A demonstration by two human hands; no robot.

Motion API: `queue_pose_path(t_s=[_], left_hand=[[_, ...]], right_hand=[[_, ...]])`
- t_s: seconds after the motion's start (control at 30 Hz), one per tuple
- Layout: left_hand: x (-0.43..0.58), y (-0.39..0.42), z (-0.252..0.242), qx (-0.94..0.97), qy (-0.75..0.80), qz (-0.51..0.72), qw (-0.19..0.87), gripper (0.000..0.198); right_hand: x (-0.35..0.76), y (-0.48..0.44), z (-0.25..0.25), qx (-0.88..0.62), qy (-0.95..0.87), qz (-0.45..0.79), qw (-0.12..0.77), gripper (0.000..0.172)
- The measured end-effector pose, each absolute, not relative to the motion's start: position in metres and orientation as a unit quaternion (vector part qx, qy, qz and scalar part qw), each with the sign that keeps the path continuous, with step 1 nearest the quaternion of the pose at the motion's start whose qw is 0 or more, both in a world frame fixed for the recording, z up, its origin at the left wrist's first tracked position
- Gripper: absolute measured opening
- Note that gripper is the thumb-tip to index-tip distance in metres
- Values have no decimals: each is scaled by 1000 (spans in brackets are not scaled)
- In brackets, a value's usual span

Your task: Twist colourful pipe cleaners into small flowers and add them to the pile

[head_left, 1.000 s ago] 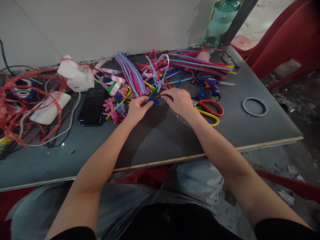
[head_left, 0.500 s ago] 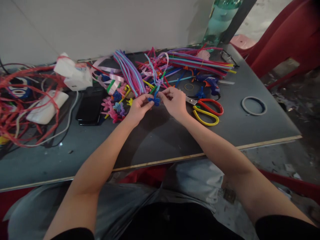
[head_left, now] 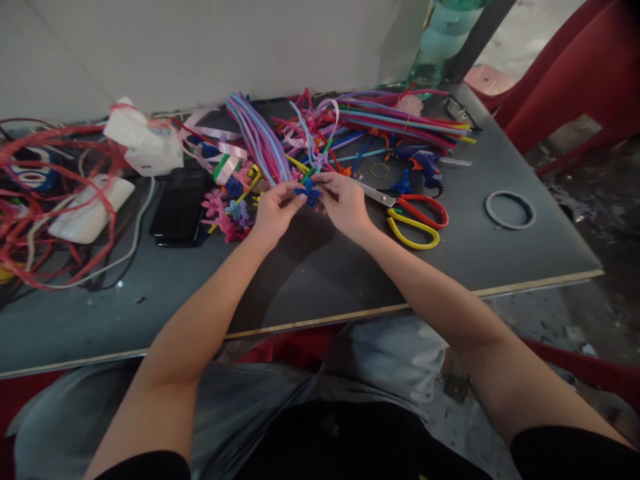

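Between my two hands is a small blue pipe-cleaner flower (head_left: pixel 309 192), its looped petals facing me. My left hand (head_left: pixel 276 208) pinches its left side between thumb and fingers. On the other side, the fingers of my right hand (head_left: pixel 345 200) are closed on its right edge. Just beyond the flower lie loose pipe cleaners (head_left: pixel 257 140) in purple, pink and light blue. Left of my left hand sits a cluster of small pink, blue and purple pipe-cleaner flowers (head_left: pixel 227 213). Scissors (head_left: pixel 417 220) with one red and one yellow handle rest right of my right hand.
A black phone (head_left: pixel 181 207), a white charger block (head_left: pixel 150 150) and tangled red ribbon (head_left: pixel 105 227) fill the left. A blue glue gun (head_left: pixel 425 167) and a grey tape ring (head_left: pixel 510 210) lie right. A green bottle (head_left: pixel 445 40) stands at the back; the table edge (head_left: pixel 320 323) is near me.
The blue flower has turned in my fingers, and its petals now spread more toward me. The light-blue piece above it no longer shows. Both hands stay in nearly the same place.
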State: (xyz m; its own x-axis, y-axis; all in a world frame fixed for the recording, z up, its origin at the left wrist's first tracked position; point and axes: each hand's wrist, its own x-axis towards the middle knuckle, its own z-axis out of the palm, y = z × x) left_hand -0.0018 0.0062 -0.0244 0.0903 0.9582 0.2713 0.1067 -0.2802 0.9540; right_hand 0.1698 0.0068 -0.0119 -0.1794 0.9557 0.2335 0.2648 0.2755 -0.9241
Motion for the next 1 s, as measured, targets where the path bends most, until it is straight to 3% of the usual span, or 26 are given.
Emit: queue_pose_path(t_s=[0.33, 0.8, 1.0], left_hand=[[0, 8, -23, 595, 441, 530, 414, 46], [1, 6, -22, 580, 491, 540, 361, 41], [2, 2, -17, 627, 503, 510, 307, 35]], right_hand=[[170, -2, -5, -433, -659, 398, 468, 22], [169, 1, -17, -373, -660, 453, 469, 54], [164, 2, -18, -388, -610, 476, 500, 48]])
